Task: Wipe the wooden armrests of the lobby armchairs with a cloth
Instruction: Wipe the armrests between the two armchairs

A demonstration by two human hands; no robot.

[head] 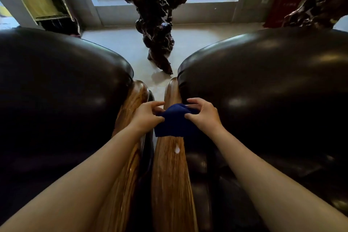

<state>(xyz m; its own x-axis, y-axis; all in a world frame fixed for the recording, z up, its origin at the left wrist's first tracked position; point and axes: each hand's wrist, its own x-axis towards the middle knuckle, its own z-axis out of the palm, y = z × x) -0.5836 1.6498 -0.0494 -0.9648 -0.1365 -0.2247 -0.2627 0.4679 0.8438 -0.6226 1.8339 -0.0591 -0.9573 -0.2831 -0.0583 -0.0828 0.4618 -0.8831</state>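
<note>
Both bare forearms reach forward from the lower corners and converge toward the middle. The left hand [146, 117] is palm down, its thumb and forefinger closed in a pinch grip on the left edge of the blue cloth [174, 122], the remaining fingers curled loosely above. The right hand [204, 115] mirrors it on the cloth's right edge, thumb and forefinger pinched, other fingers arched over the cloth's far side. The wrists are nearly straight, the hands close together.

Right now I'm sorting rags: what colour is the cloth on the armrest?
Dark blue cloth, plain; the head view shows it.
</note>
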